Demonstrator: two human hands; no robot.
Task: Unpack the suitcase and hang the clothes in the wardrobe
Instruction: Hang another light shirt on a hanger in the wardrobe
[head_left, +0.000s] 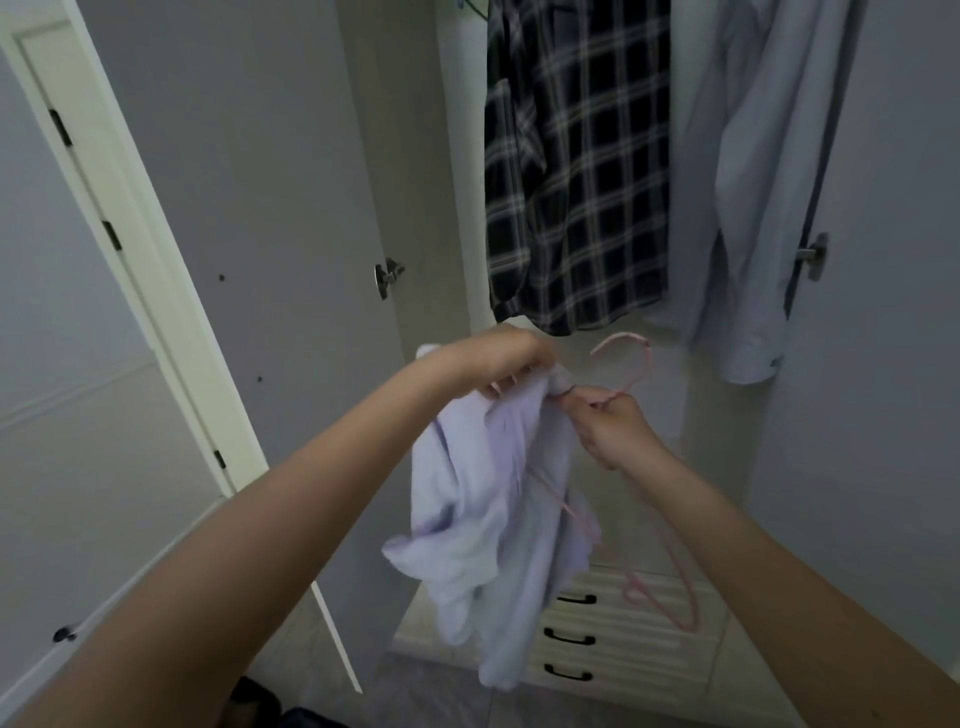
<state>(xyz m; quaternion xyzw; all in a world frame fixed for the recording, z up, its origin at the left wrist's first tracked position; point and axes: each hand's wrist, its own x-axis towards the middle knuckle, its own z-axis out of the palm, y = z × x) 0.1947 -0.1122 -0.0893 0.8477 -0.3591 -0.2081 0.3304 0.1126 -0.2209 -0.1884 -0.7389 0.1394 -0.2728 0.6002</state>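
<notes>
A pale lilac garment hangs bunched in front of the open wardrobe. My left hand grips its top edge from above. My right hand pinches the neck of a pink hanger just below its hook, right beside the garment's top. One hanger arm runs under the cloth; the other hangs free to the right. Inside the wardrobe hang a dark plaid shirt and a light blue shirt. The suitcase is mostly out of view; only a dark edge shows at the bottom.
Both wardrobe doors stand open, the left door and the right door, each with a metal handle. White drawers with black pulls sit low in the wardrobe. A room door is on the left.
</notes>
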